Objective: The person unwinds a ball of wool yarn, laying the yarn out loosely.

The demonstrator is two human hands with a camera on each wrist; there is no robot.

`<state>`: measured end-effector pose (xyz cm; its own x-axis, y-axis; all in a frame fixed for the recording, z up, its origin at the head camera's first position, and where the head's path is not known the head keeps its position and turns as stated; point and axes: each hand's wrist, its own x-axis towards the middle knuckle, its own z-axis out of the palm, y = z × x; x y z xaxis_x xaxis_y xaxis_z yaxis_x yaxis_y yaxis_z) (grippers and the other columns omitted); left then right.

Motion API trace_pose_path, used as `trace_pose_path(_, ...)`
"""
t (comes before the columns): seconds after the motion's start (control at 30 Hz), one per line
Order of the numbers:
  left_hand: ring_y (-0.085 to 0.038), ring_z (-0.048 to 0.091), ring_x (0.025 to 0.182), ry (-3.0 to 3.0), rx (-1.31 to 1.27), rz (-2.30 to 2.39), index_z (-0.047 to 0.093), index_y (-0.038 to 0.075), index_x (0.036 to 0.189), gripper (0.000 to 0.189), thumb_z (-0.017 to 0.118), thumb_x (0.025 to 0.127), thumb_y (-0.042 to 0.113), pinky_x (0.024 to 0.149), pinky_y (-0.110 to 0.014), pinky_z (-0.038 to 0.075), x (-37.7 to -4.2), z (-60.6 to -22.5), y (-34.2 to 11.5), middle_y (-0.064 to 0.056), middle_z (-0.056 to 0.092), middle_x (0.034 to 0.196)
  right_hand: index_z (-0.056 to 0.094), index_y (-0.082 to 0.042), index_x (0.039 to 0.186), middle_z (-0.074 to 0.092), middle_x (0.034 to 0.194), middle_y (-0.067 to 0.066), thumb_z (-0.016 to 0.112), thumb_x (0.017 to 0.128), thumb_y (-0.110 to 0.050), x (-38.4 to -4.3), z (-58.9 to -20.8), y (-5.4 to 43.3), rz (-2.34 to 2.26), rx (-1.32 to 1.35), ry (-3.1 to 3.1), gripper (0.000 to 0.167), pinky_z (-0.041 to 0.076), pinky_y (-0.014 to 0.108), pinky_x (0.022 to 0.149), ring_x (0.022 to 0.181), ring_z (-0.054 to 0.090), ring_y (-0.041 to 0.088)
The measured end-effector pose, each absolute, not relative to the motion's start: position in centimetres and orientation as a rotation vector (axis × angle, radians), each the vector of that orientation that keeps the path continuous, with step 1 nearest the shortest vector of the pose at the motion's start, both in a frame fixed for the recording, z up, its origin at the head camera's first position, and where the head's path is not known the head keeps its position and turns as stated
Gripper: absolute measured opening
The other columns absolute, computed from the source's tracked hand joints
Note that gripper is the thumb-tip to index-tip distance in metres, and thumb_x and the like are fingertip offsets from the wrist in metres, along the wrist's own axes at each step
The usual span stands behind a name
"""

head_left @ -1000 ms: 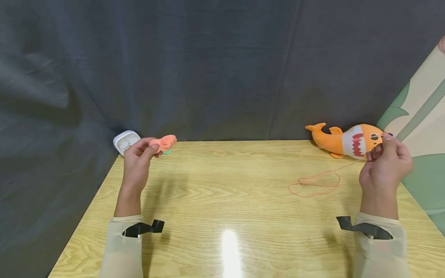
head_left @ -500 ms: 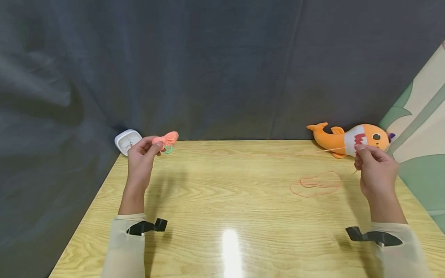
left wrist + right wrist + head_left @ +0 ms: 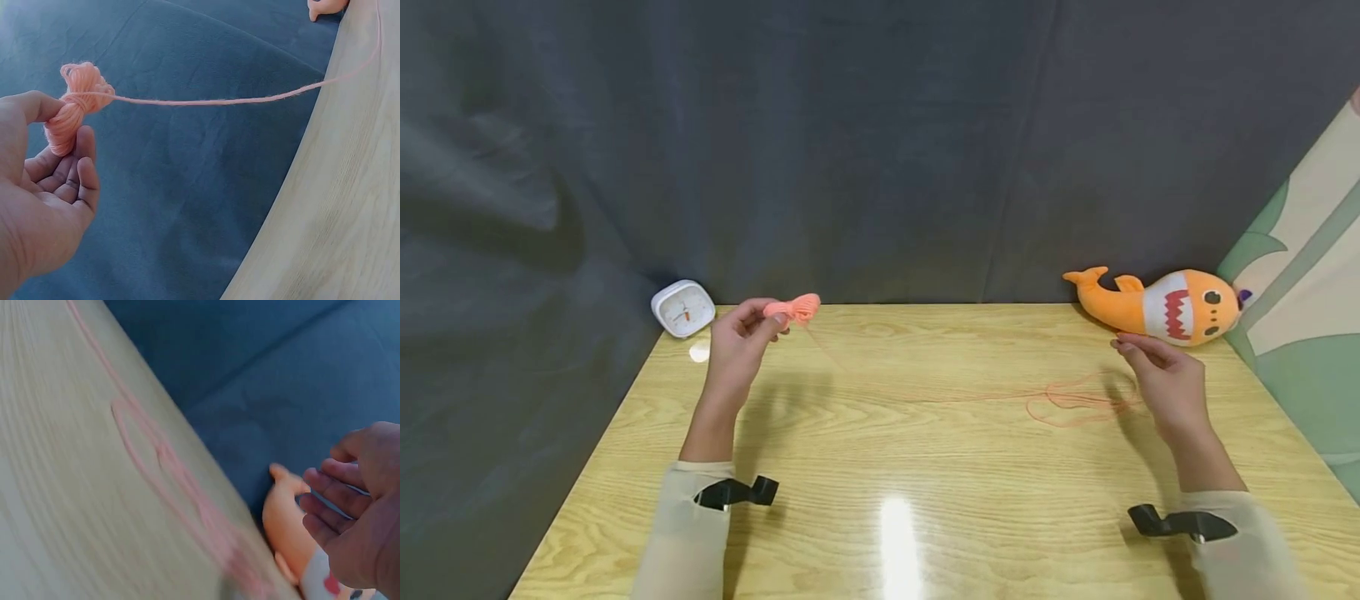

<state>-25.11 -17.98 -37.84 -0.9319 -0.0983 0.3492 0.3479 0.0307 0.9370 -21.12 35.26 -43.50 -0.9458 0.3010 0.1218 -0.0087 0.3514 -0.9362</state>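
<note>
A small skein of coral-pink yarn (image 3: 801, 308) is pinched between the thumb and fingers of my left hand (image 3: 735, 358), raised over the table's far left part. In the left wrist view a single strand (image 3: 212, 102) leaves the skein's wrapped middle and sags across to the table. Loose loops of the yarn (image 3: 1078, 398) lie on the right side of the table. My right hand (image 3: 1172, 392) hovers just beyond these loops, near the orange plush shark (image 3: 1172, 307). In the right wrist view its fingers (image 3: 337, 490) are loosely bent, with nothing held.
A white square clock (image 3: 683, 308) stands at the back left corner, with a white round spot (image 3: 698, 351) before it. Dark cloth (image 3: 880, 150) hangs behind and left of the wood-grain table (image 3: 850, 483). A patterned green and cream panel (image 3: 1300, 350) borders the right.
My right hand has moved left from the plush shark's head and let go of the strand, which drops onto the table. My left hand has shifted right with the skein, uncovering the clock face.
</note>
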Motion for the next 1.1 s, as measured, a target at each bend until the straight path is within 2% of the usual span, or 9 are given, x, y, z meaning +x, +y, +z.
trace_pose_path(0.13, -0.008, 0.064, 0.072, -2.002, -0.238, -1.96, 0.071, 0.003, 0.1, 0.009, 0.066, 0.094, -0.001, 0.069, -0.021, 0.051, -25.1, -38.0, -17.9, 0.01, 0.07, 0.078, 0.064, 0.004, 0.132, 0.071, 0.103, -0.03, 0.06, 0.105, -0.025, -21.3, -42.8, 32.6, 1.622, -0.104, -2.307, 0.039, 0.048, 0.001, 0.084, 0.101, 0.064, -0.011)
trace_pose_path(0.33, -0.007, 0.064, 0.073, -2.016, -0.234, -1.958, 0.071, 0.001, 0.103, 0.009, 0.068, 0.095, 0.001, 0.07, -0.022, 0.052, -25.1, -38.1, -17.8, 0.011, 0.07, 0.08, 0.065, 0.007, 0.128, 0.075, 0.111, -0.015, 0.064, 0.103, -0.021, -22.0, -42.3, 27.4, 1.802, 0.181, -2.21, 0.037, 0.052, 0.006, 0.091, 0.105, 0.069, -0.002)
trace_pose_path(0.53, -0.011, 0.065, 0.073, -1.991, -0.246, -1.966, 0.07, -0.001, 0.104, 0.01, 0.068, 0.094, -0.001, 0.069, -0.019, 0.051, -25.1, -38.2, -17.6, 0.01, 0.07, 0.08, 0.066, 0.007, 0.126, 0.075, 0.113, -0.008, 0.063, 0.105, -0.021, -23.1, -43.3, 22.3, 1.874, 0.305, -2.236, 0.035, 0.055, 0.014, 0.095, 0.107, 0.069, 0.002)
trace_pose_path(0.8, -0.006, 0.065, 0.074, -2.007, -0.252, -1.951, 0.069, -0.003, 0.106, 0.012, 0.067, 0.095, -0.001, 0.07, -0.02, 0.051, -25.2, -38.2, -17.6, 0.011, 0.07, 0.08, 0.07, -0.001, 0.124, 0.072, 0.124, 0.017, 0.064, 0.104, -0.02, -23.7, -44.5, 15.3, 1.981, 0.43, -2.313, 0.028, 0.055, 0.016, 0.096, 0.108, 0.069, 0.006)
trace_pose_path(0.97, -0.006, 0.065, 0.073, -1.998, -0.248, -1.953, 0.069, -0.003, 0.105, 0.011, 0.066, 0.094, -0.002, 0.07, -0.021, 0.052, -25.1, -38.0, -17.7, 0.011, 0.07, 0.08, 0.067, 0.0, 0.128, 0.07, 0.128, 0.019, 0.062, 0.104, -0.015, -24.0, -45.2, 11.8, 2.067, 0.483, -2.358, 0.028, 0.055, 0.019, 0.098, 0.115, 0.069, 0.018)
trace_pose_path(1.1, -0.004, 0.066, 0.073, -2.005, -0.264, -1.954, 0.068, -0.003, 0.106, 0.012, 0.066, 0.095, -0.002, 0.07, -0.021, 0.052, -25.0, -37.9, -17.7, 0.012, 0.071, 0.08, 0.066, 0.002, 0.128, 0.071, 0.126, 0.02, 0.061, 0.104, -0.01, -24.3, -45.9, 9.5, 2.103, 0.484, -2.382, 0.027, 0.058, 0.03, 0.1, 0.119, 0.069, 0.03)
